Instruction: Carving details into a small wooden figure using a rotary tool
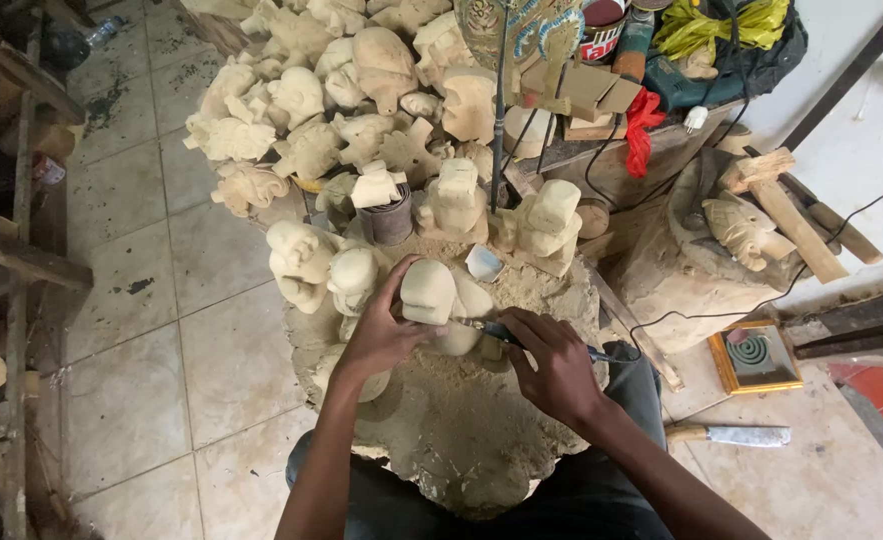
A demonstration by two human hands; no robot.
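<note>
Room: a tiled workshop floor (pixel 161 330) with a sawdust-covered stump (pixel 461 430) as the work surface, set against the person's knees.
Right hand: the right hand (pixel 553 365) has its fingers curled tight around a slim carving tool (pixel 491 328), its tip at the base of the carving.
Left hand: the left hand (pixel 381 335) cups the pale wooden head carving (pixel 428 292), thumb and fingers pressed against its left side, holding it upright on the stump.
Beside the stump: a knife (pixel 729 435) lies on the floor to the right, near a small framed tray (pixel 756 357).
Farther: a pile of unfinished wooden carvings (pixel 341 110) crowds the stump's far edge; a wooden mallet (pixel 791 215) rests on a block at right.
</note>
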